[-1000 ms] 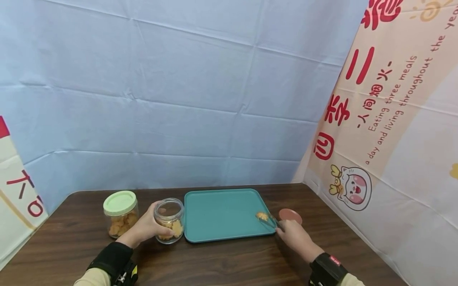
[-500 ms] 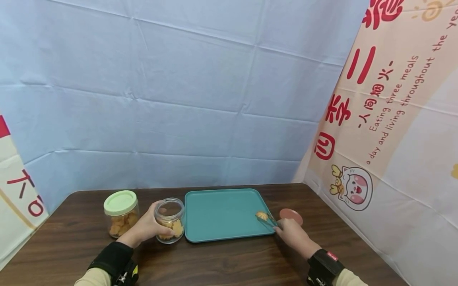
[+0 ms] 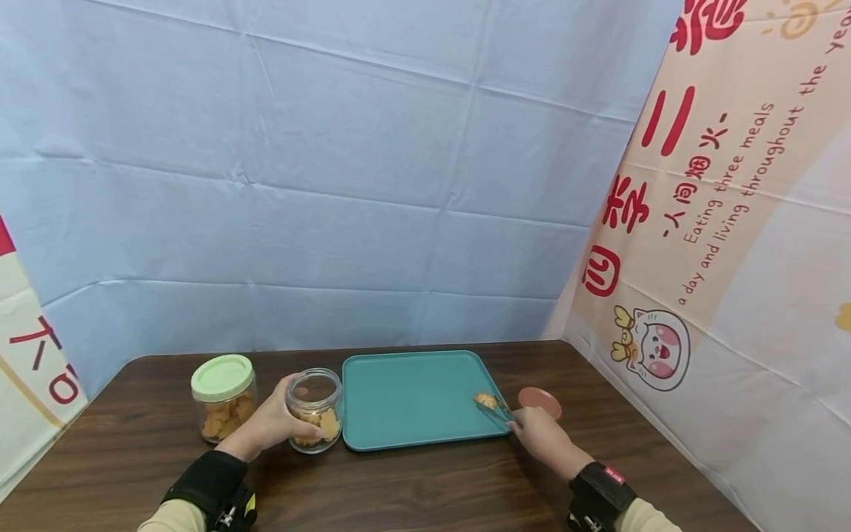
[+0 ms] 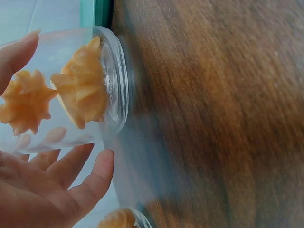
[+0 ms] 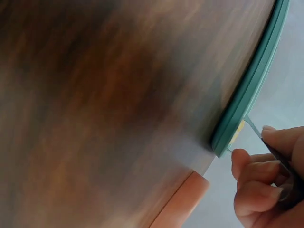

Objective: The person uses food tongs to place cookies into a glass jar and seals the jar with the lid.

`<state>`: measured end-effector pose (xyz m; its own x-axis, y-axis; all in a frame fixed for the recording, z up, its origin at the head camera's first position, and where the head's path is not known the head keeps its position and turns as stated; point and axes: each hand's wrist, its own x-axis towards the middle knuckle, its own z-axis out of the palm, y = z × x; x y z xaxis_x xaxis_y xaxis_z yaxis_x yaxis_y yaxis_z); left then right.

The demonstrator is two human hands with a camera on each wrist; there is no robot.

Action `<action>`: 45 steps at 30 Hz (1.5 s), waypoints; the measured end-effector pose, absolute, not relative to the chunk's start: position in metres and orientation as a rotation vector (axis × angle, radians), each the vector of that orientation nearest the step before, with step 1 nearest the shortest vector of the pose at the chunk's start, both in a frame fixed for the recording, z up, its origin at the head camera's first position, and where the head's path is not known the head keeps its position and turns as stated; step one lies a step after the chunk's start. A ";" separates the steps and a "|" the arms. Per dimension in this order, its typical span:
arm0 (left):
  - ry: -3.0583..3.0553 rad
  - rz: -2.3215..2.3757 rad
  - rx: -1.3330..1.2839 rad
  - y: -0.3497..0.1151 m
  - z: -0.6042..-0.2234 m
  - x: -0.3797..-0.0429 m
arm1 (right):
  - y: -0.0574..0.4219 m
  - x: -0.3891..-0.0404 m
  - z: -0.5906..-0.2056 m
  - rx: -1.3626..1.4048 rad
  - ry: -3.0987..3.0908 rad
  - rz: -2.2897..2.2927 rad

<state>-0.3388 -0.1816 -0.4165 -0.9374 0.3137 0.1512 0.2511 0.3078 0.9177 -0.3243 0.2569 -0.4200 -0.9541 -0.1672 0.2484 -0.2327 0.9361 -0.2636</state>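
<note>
My left hand grips an uncapped clear jar that stands on the table just left of the teal tray. Star-shaped cookies lie inside the jar; in the left wrist view the thumb is on one side of it and the fingers on the other. Over the tray's front right corner, my right hand holds small tongs with a dark handle. One cookie is at the tongs' tips, low over the tray; whether it touches the tray I cannot tell.
A second jar of cookies, capped with a pale green lid, stands left of my left hand. Beyond my right hand lies a round reddish lid. Cloth hangs behind the brown wooden table and along its right side.
My right hand has shifted very slightly left, and the tongs' arms show more clearly around the cookie. The left hand and jar stay still.
</note>
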 end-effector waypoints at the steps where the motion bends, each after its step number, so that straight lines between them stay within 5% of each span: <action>1: 2.494 1.734 0.540 -0.181 -0.417 -0.339 | 0.257 -0.324 -0.420 0.296 -2.870 0.439; 45: 2.519 1.699 0.538 -0.183 -0.416 -0.337 | 0.250 -0.305 -0.402 0.312 -2.808 0.520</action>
